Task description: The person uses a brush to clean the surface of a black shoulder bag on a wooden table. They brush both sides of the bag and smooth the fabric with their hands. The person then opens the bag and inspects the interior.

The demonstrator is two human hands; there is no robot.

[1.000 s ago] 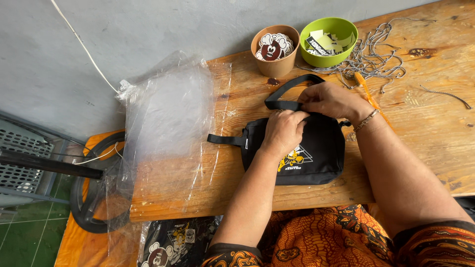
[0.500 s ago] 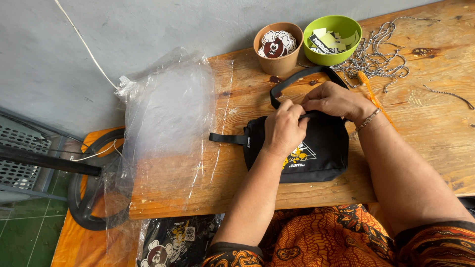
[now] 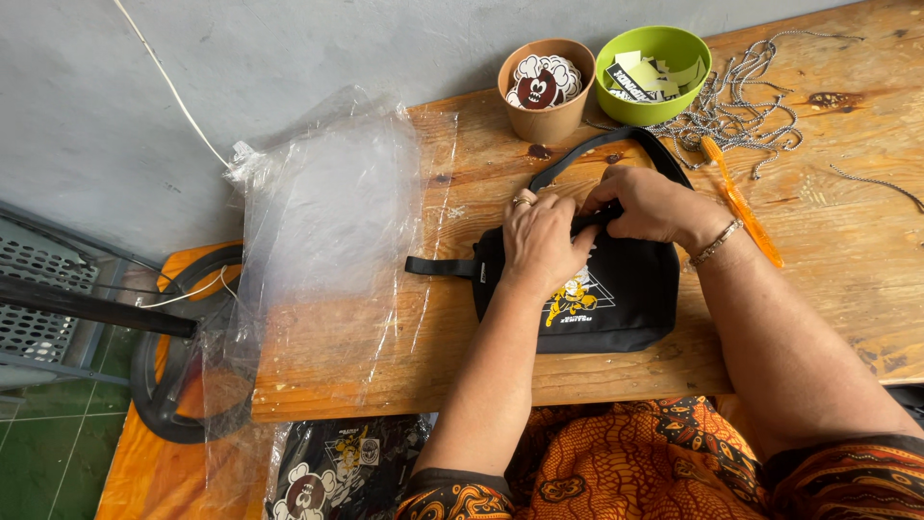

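black pouch point(image 3: 616, 299) flat on desk point(image 3: 847, 250) near its front edge | left hand point(image 3: 541, 243) pressing down on top, fingers curled | right hand point(image 3: 647, 204) pinching strap point(image 3: 587, 152) at top edge | risk: strap could snag bead chains point(image 3: 741, 106) or tip cup point(image 3: 547, 89) just behind

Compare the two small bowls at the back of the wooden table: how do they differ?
The brown bowl is tan and taller with steeper sides; the green bowl is bright lime, wider and rounder. The brown bowl holds round cartoon-face stickers in black, white and red; the green bowl holds loose pale paper slips and dark tags. The green bowl sits next to the tangle of ball chains; the brown bowl stands farther left. Both are upright, open and filled.
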